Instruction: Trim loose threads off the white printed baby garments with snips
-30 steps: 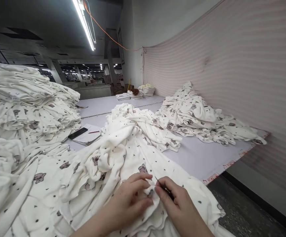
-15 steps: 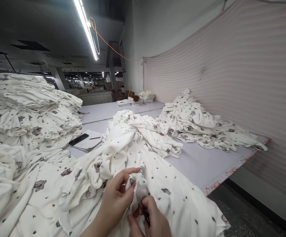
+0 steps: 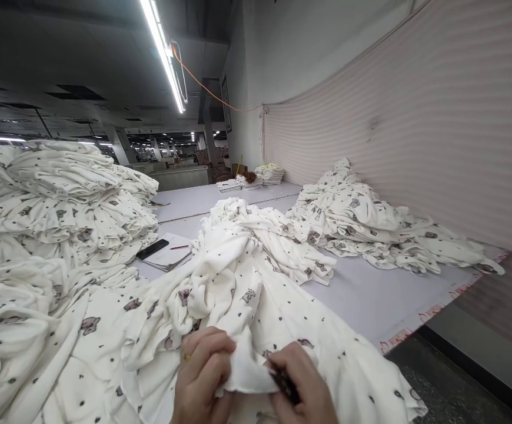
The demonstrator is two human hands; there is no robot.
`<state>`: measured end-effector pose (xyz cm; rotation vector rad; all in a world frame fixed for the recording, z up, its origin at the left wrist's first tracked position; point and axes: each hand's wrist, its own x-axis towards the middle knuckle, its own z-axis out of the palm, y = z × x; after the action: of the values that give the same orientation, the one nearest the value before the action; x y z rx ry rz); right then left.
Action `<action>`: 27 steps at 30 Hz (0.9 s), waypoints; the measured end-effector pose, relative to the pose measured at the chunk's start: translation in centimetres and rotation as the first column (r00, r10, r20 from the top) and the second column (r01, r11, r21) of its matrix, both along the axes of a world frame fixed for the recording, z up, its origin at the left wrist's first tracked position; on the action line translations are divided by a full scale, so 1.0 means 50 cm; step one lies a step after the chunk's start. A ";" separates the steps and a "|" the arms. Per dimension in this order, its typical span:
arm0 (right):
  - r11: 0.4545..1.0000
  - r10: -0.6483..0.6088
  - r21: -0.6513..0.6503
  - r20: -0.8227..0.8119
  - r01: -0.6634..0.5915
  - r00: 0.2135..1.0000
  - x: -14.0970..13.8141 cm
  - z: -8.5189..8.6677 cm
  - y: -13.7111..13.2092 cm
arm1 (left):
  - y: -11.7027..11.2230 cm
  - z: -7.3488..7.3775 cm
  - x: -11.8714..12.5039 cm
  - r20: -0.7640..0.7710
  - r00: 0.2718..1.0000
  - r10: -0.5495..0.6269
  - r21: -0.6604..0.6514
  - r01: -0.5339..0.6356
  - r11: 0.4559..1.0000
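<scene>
My left hand (image 3: 203, 372) is closed on a gathered fold of white fleecy fabric (image 3: 245, 359) printed with small dark spots and brownish animal faces. Its edge is stretched between my two hands. My right hand (image 3: 300, 386) grips a small dark hand tool (image 3: 286, 384), mostly covered by my fingers, so its exact kind is unclear. The right fingertips also meet the fabric edge. The rest of this garment-like cloth (image 3: 326, 347) spreads across the table in front of me, bunched towards the middle.
Tall piles of the same fabric (image 3: 75, 218) stand at the left, and another heap (image 3: 353, 218) lies at the right back. A black phone (image 3: 153, 249) and a red pen (image 3: 179, 247) rest on papers (image 3: 172, 258). Folded stacks (image 3: 269, 174) sit at the table's (image 3: 362, 294) far end.
My left hand has turned knuckles-up and shifted its hold on the fabric. My right hand has moved slightly right with the dark tool, and the edge is now pulled out between them.
</scene>
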<state>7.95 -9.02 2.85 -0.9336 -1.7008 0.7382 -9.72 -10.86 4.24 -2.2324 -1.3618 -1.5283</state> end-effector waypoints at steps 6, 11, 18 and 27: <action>0.967 -0.247 0.097 0.149 0.235 0.957 0.043 0.039 0.048 | -0.008 -0.007 0.022 0.587 0.808 -0.052 -0.559 0.451 0.696; 0.989 -0.094 0.133 0.195 0.068 0.976 0.050 0.039 0.041 | 0.004 -0.003 0.056 0.784 0.606 0.136 -0.585 0.647 0.489; 0.989 0.134 0.047 0.085 -0.138 0.987 0.058 0.026 0.034 | 0.008 0.017 0.082 0.657 0.753 0.038 -0.637 0.527 0.562; 0.984 0.055 -0.164 -0.076 -0.067 0.996 0.077 0.036 0.038 | 0.017 0.007 0.102 0.645 0.754 0.123 -0.619 0.421 0.663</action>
<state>11.79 -7.12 4.66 -0.9611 -1.6293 0.9549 -4.62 -9.98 4.57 -2.3299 -2.4310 -2.2721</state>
